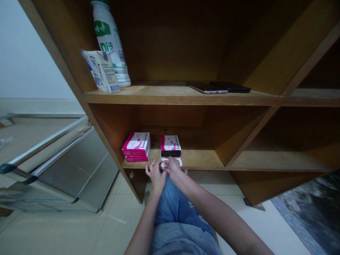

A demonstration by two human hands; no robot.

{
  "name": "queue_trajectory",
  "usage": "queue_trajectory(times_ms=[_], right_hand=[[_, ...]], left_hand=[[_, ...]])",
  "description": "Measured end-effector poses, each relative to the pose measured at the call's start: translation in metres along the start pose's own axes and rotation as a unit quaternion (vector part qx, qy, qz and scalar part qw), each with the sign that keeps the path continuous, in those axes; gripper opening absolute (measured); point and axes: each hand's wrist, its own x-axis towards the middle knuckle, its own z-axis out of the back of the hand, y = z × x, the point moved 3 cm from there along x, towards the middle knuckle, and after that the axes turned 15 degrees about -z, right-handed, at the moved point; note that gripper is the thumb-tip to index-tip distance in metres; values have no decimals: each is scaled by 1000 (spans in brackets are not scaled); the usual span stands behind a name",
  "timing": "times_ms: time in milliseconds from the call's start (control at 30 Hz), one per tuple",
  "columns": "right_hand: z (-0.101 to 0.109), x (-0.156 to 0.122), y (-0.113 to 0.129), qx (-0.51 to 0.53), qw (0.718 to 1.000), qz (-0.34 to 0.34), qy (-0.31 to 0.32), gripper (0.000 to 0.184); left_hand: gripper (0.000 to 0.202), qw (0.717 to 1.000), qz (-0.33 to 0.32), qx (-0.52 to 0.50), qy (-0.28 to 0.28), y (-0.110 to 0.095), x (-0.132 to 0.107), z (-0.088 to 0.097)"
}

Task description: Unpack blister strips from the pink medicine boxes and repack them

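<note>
Lower shelf (pixel 199 159): open pink-and-white box (pixel 171 142) sits at the front edge; probably light, crushable card, best held by its sides. Left hand (pixel 156 174) loosely open; right hand (pixel 172 165) curled at white flap (pixel 179 162), grip indeterminable.

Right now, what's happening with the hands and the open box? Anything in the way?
Left hand, right hand close together at the open box; grip unclear. Dark contents showing. Stacked boxes apart, to its left, not blocking.

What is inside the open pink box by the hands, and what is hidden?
Dark contents show at the open end of the pink box; anything deeper is covered by the box and cannot be seen.
</note>
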Motion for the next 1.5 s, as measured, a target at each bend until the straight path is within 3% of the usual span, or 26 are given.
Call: queue_trajectory(times_ms=[133, 333, 633, 767, 900, 967, 1033, 1067, 1133, 1200, 1267, 1367, 1500], right_hand=[[8, -14, -7, 14, 999, -38, -11, 17], [5, -26, -4, 53, 997, -50, 33, 26], [8, -24, 4, 78, 995, -63, -26, 29], [8, -35, -1, 68, 995, -72, -2, 28], [19, -42, -15, -9, 997, -47, 59, 26], [32, -43, -18, -127, 991, 30, 34, 29], [46, -46, -12, -270, 942, 190, -50, 33], [51, -49, -6, -339, 892, 284, -98, 33], [54, -55, 7, -459, 754, 441, -161, 34], [50, -54, 20, -564, 625, 512, -169, 41], [43, -48, 31, -638, 537, 529, -157, 47], [38, -40, 40, -686, 476, 530, -149, 46], [44, -39, 32, -680, 468, 543, -153, 39]], left_hand=[[36, 1000, -1, -8, 12, -1, 0, 1], [39, 1000, 0, -4, 18, -1, 0, 1], [28, 1000, -6, 3, 10, -2, 0, 2], [32, 1000, -9, 6, -1, 1, -2, 0], [33, 1000, -9, 6, -20, 1, -2, -1], [33, 999, -9, 7, -34, 0, -2, 0], [34, 999, -7, 9, -40, -2, -1, 0], [34, 999, -6, 10, -42, -2, 0, 0], [34, 999, -9, 14, -46, -3, 0, 0], [34, 998, -15, 18, -51, -2, 0, 0], [34, 998, -18, 18, -52, -2, 0, 1], [34, 999, -16, 16, -46, -2, 1, 1], [34, 999, -18, 13, -38, -2, 0, 1]])
